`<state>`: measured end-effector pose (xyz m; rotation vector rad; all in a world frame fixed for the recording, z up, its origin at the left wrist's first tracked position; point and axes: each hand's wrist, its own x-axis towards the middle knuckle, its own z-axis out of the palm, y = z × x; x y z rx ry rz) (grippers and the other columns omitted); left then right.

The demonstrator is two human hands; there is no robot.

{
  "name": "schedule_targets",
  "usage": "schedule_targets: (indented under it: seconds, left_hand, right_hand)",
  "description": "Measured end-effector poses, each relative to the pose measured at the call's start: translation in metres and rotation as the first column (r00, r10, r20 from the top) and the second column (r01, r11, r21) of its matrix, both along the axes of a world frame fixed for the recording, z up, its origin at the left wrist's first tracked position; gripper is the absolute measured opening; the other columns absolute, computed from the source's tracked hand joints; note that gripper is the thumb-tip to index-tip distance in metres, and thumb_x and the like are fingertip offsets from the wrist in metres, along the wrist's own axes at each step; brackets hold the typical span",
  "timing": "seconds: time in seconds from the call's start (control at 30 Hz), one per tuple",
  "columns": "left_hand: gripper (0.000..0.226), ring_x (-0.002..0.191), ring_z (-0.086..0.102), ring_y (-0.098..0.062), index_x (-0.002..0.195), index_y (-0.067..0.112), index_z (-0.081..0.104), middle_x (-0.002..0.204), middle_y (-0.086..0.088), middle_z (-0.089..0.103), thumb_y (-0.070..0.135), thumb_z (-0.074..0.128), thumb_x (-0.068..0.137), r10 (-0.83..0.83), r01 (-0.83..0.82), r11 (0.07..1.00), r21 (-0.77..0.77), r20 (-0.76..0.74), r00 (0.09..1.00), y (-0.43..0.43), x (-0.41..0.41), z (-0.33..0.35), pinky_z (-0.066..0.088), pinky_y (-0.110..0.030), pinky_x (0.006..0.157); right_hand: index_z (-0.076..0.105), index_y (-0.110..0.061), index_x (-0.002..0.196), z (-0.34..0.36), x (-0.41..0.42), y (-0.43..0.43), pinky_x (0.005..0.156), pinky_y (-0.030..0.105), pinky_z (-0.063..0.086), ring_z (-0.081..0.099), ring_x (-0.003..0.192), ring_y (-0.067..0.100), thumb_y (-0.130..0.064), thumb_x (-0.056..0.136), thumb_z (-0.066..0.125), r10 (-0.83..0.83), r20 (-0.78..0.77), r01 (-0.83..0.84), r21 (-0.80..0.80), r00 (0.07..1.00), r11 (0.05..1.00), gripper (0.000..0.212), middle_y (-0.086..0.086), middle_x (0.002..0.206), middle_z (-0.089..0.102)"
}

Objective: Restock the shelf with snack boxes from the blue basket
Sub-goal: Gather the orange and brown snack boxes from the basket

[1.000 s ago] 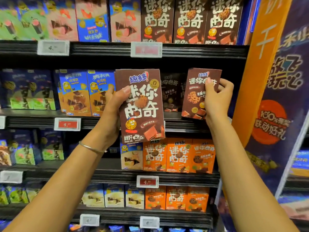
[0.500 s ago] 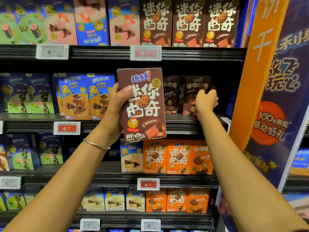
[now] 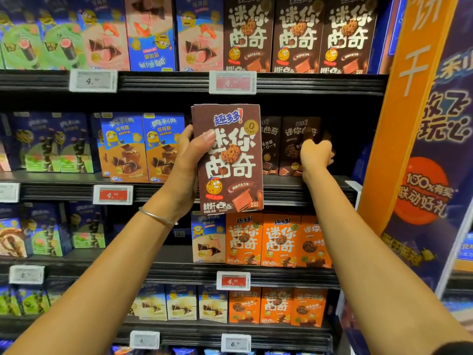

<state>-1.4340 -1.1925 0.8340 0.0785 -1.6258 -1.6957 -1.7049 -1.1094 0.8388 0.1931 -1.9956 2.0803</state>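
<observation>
Two brown cookie boxes count here. Held box [image 3: 230,160] stands upright in L hand [image 3: 190,160], thumb across its front, fingers curled behind, near the camera & in front of mid shelf [image 3: 320,188]. Shelved box [image 3: 291,147] sits far back, right of it. R hand [image 3: 316,155] is at its right edge, fingers lost in shadow, so can't tell pinch vs push. Dark gap lies far-right of L grip, prob. the next slot. Held box's long axis is vertical, like the row. Basket not in view.

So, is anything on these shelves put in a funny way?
Yes. On the top shelf, one blue box stands upside down. Its writing reads inverted near the bottom, while the pink boxes beside it look upright.
</observation>
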Motion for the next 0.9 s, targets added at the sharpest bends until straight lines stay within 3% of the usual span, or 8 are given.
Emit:
schedule_targets:
  seconds: [0.07,0.13,0.2,0.3,0.4,0.57,0.73,0.9]
  left_hand:
    - [0.114,0.111,0.072,-0.031,0.162,0.012,0.028,0.141,-0.02,0.063,0.052,0.074,0.066,-0.005,0.005,1.0,0.017,-0.003,1.0,-0.001,0.0,-0.002,0.06,-0.042,0.087]
    - [0.112,0.112,0.071,-0.033,0.161,0.012,0.03,0.143,-0.022,0.062,0.052,0.073,0.066,-0.004,0.004,1.0,0.016,-0.008,1.0,-0.004,0.0,-0.005,0.059,-0.044,0.09]
    - [0.11,0.109,0.072,-0.03,0.157,0.011,0.036,0.143,-0.022,0.062,0.056,0.072,0.063,-0.011,0.011,1.0,0.002,-0.011,1.0,-0.005,0.0,-0.006,0.062,-0.041,0.086]
    - [0.098,0.103,0.074,-0.027,0.155,0.013,0.039,0.14,-0.02,0.064,0.052,0.072,0.071,-0.003,0.003,1.0,-0.007,-0.016,1.0,-0.004,0.0,-0.004,0.063,-0.037,0.081]
    - [0.085,0.112,0.072,-0.034,0.156,0.012,0.037,0.142,-0.021,0.064,0.045,0.062,0.082,0.025,-0.025,1.0,-0.004,-0.031,0.999,-0.005,-0.002,-0.001,0.061,-0.041,0.088]
    - [0.085,0.114,0.074,-0.029,0.157,0.019,0.033,0.137,-0.011,0.068,0.046,0.066,0.083,0.097,-0.1,0.994,-0.054,-0.054,0.994,-0.007,-0.002,-0.001,0.063,-0.045,0.093]
    - [0.123,0.119,0.072,-0.022,0.155,0.029,0.036,0.14,0.003,0.068,0.099,0.061,0.057,0.201,-0.201,0.964,-0.172,-0.017,0.979,-0.007,0.004,0.001,0.06,-0.046,0.097]
    - [0.06,0.117,0.073,-0.02,0.143,0.031,0.05,0.133,0.004,0.072,0.066,0.061,0.095,0.306,-0.309,0.949,-0.056,-0.06,0.95,-0.019,0.002,-0.006,0.059,-0.054,0.1]
  right_hand:
    - [0.041,-0.01,0.145,0.004,0.017,0.009,0.107,0.041,0.038,0.027,0.144,0.032,-0.037,0.101,0.052,-0.046,-0.045,0.046,0.01,0.998,0.999,0.054,0.015,0.156,0.027]
    - [0.048,-0.017,0.139,0.004,0.046,0.02,0.096,0.028,0.042,0.037,0.136,0.025,-0.048,0.099,0.053,-0.022,-0.193,0.009,-0.065,0.981,0.998,0.052,0.01,0.149,0.036]
    - [0.058,-0.022,0.123,0.002,0.08,0.033,0.083,0.018,0.043,0.053,0.116,0.01,-0.052,0.096,0.055,0.137,-0.36,-0.183,-0.096,0.923,0.979,0.041,-0.001,0.132,0.054]
    - [0.06,-0.034,0.113,-0.001,0.129,0.048,0.076,0.012,0.05,0.062,0.102,-0.007,-0.067,0.084,0.055,0.546,-0.401,-0.56,0.093,0.736,0.823,0.045,-0.016,0.116,0.064]
    - [0.057,-0.032,0.12,-0.008,0.157,0.048,0.071,0.015,0.057,0.069,0.103,0.002,-0.068,0.075,0.067,0.736,-0.338,-0.726,0.184,0.586,0.662,0.058,-0.009,0.119,0.067]
    - [0.053,-0.028,0.128,-0.021,0.171,0.04,0.081,0.03,0.061,0.071,0.103,0.007,-0.042,0.08,0.082,0.729,-0.379,-0.722,0.192,0.571,0.665,0.058,-0.007,0.117,0.069]
    - [0.057,-0.021,0.128,-0.02,0.171,0.037,0.081,0.032,0.061,0.072,0.103,0.012,-0.034,0.085,0.078,0.693,-0.428,-0.724,0.12,0.58,0.68,0.05,-0.004,0.116,0.072]
    - [0.054,-0.019,0.13,-0.021,0.163,0.038,0.076,0.027,0.06,0.073,0.102,0.017,-0.031,0.087,0.077,0.747,-0.384,-0.798,0.044,0.542,0.601,0.05,-0.002,0.116,0.073]
